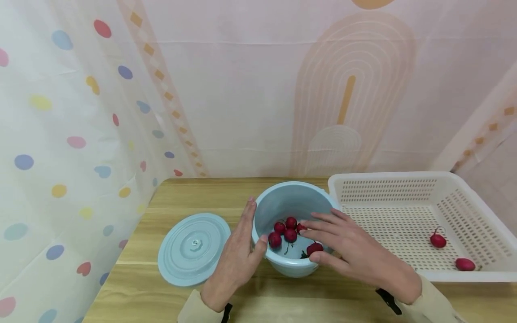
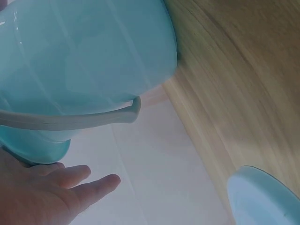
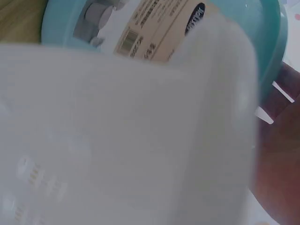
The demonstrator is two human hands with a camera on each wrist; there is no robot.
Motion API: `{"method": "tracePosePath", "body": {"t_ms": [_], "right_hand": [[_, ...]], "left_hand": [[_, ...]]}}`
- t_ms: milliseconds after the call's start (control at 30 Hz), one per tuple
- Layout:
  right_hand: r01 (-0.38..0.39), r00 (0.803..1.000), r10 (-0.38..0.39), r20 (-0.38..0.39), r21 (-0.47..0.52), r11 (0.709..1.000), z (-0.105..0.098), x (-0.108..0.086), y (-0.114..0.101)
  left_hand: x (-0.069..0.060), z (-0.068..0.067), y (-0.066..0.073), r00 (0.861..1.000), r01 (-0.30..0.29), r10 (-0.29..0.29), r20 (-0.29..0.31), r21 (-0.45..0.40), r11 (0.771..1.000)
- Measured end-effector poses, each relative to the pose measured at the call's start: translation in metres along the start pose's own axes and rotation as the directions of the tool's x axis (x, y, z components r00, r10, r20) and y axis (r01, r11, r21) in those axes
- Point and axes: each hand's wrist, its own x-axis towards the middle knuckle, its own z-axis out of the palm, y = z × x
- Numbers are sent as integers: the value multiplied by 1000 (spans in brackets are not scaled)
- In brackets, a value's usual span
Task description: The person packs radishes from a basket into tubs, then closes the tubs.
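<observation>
A light blue bucket stands on the wooden table, with several red radishes at its bottom. Along its left side my left hand lies at the rim, fingers straight and thumb toward the rim. My right hand is over the bucket's right rim with fingers extended, partly covering the radishes on that side. Neither hand holds a radish. In the left wrist view the bucket's grey handle hangs against its wall, above the left fingers. The right wrist view shows a printed label on the bucket.
A round blue lid lies flat left of the bucket. Right of it sits a white perforated basket, holding one radish and another radish near its front wall. Its corner blocks much of the right wrist view. Patterned curtains hang behind.
</observation>
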Motion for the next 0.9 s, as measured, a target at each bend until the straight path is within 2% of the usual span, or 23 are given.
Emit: {"method": "tracePosePath", "body": {"t_ms": [200,500,667,900], "right_hand": [[-35,998,33,-47,-58,998,-11,-23,6],[-89,992,79,-101,-96,991,-30,-50,21],[-100,983,80,-163,-119,988,-41,-65,34],[-159,968,128,-215,-133,978,-56,-89,53]], "left_hand": [[3,4,0,1000,-14,14,10,-4,1000],[2,0,-5,1000,-16,16,-9,2,1000],[1,0,-6,1000,-24,24,-17,3,1000],[0,-1,-6,1000,-15,15,-11,4,1000]]}}
